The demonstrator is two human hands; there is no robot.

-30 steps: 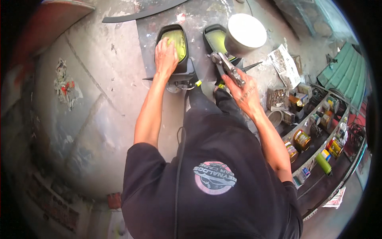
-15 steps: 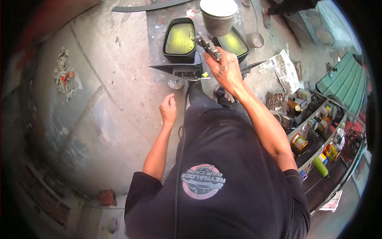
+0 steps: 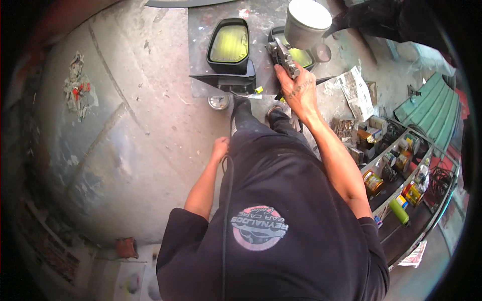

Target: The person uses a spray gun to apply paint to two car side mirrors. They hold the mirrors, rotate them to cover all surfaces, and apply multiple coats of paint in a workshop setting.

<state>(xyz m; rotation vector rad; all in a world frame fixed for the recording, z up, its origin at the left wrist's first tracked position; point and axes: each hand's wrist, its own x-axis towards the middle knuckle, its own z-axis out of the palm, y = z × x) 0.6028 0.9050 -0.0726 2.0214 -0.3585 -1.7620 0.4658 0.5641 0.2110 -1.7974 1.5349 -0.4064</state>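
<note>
My right hand (image 3: 300, 93) is wrapped round a metal spray gun (image 3: 286, 57), which carries a grey cup with a white lid (image 3: 308, 20). Beneath the gun lies a black car side mirror with a yellow-green face (image 3: 303, 56), partly hidden by the cup and my hand. To its left is a second black side mirror (image 3: 230, 46), fully in view, its yellow-green face upward and its black mounting foot (image 3: 223, 80) toward me. My left hand (image 3: 220, 148) hangs beside my left thigh, fingers curled in and nothing visible in them.
The mirrors rest on a dark board (image 3: 198, 30). By my feet sits a small round container (image 3: 219, 102). Cans and bottles fill a rack (image 3: 396, 170) at right, near green corrugated sheeting (image 3: 429, 103). A person in dark clothing (image 3: 386, 20) is at the upper right. A dark hose (image 3: 224, 226) crosses my shirt.
My right hand and the spray gun have moved right, over the right-hand mirror. My left hand has dropped back toward my thigh. The other person has come further into view.
</note>
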